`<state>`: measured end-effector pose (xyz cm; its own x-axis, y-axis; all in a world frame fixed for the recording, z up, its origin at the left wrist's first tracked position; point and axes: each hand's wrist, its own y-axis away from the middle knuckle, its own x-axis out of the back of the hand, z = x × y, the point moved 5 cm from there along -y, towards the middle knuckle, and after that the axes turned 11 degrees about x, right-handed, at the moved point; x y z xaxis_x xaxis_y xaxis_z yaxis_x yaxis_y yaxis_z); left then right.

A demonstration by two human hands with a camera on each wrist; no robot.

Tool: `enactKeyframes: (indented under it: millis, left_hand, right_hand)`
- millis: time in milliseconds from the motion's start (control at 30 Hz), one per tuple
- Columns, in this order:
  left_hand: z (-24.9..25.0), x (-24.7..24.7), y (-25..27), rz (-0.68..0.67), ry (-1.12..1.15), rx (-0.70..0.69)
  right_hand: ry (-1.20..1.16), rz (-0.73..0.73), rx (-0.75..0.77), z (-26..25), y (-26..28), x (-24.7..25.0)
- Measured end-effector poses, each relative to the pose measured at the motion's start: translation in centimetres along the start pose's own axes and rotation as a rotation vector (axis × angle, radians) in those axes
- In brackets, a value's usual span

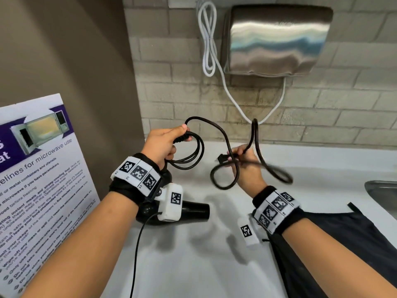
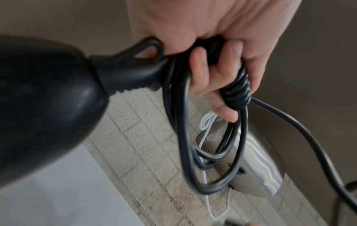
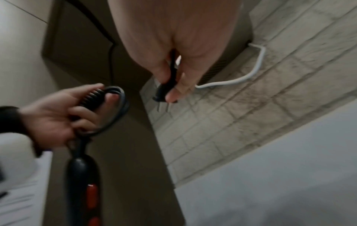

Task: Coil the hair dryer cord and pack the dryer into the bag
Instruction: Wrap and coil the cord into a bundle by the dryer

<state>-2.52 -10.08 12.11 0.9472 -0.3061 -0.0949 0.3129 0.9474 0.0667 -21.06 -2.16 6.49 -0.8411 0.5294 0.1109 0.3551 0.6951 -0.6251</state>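
Black bag (image 1: 343,244) flat on the white counter (image 1: 193,265), under the right arm. Black hair dryer (image 1: 193,209) hanging below the left hand (image 1: 163,145), nose pointing right. Cord (image 1: 225,136) looped a few times inside the curled left fingers (image 2: 201,76), then swinging loose across to the right hand (image 1: 245,160). Plug (image 3: 164,90) pinched between right thumb and fingertips, prongs sticking out past them.

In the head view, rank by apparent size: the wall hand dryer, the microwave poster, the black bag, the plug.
1. microwave poster, though nearness to the camera inflates it
2. black bag, partly cut off and hidden by the arm
3. wall hand dryer, close to the bag
4. plug, smallest
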Motion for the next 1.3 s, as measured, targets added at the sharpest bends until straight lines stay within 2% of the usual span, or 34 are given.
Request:
enactKeyframes:
  millis: [67, 100, 233, 300, 433, 567, 633, 700, 767, 1000, 1067, 1200, 1300]
  left_hand:
    - [0.0, 0.0, 0.2, 0.004, -0.004, -0.003]
    - [0.0, 0.0, 0.3, 0.006, -0.004, -0.007]
    - [-0.1, 0.1, 0.3, 0.006, 0.02, 0.001]
    - [-0.1, 0.1, 0.4, -0.013, 0.011, 0.007]
    - [-0.3, -0.1, 0.8, -0.045, -0.036, 0.009]
    - [-0.4, 0.1, 1.0, -0.04, 0.0, 0.0]
    - [-0.4, 0.2, 0.9, -0.044, 0.023, -0.001]
    - [-0.5, 0.2, 0.7, -0.043, 0.039, -0.001]
    - [-0.5, 0.2, 0.7, -0.045, 0.046, -0.002]
    - [-0.4, 0.7, 0.8, -0.047, 0.177, 0.0]
    - [-0.5, 1.1, 0.8, -0.039, 0.191, 0.0]
    - [-0.7, 1.0, 0.9, -0.093, 0.173, 0.01]
    - [-0.6, 0.8, 0.9, -0.076, 0.15, 0.022]
  right_hand:
    - [-0.209, 0.012, 0.14, -2.3, 0.3, -1.0]
    - [-0.243, 0.004, 0.172, -2.9, 0.5, -1.3]
    - [-0.002, -0.11, 0.235, -5.1, 0.4, -4.0]
    - [0.092, -0.098, 0.316, -5.3, 0.0, -4.8]
    - [0.021, -0.066, 0.339, -5.5, -1.1, -5.7]
    - [0.102, -0.022, 0.406, -6.2, -2.0, -6.1]
    - [0.115, -0.116, 0.395, -5.4, -3.0, -7.0]
    - [0.054, -0.283, 0.296, -4.7, -3.5, -8.3]
    - [0.05, -0.378, 0.243, -4.0, -3.5, -8.6]
    - [0.439, -0.564, 0.335, -0.8, -1.5, -4.8]
    - [0.603, -0.544, 0.19, 2.2, -1.7, -3.0]
    - [0.922, -0.429, -0.277, 7.6, -1.9, 1.8]
    - [1.079, -0.573, -0.521, 9.6, -1.7, 2.5]
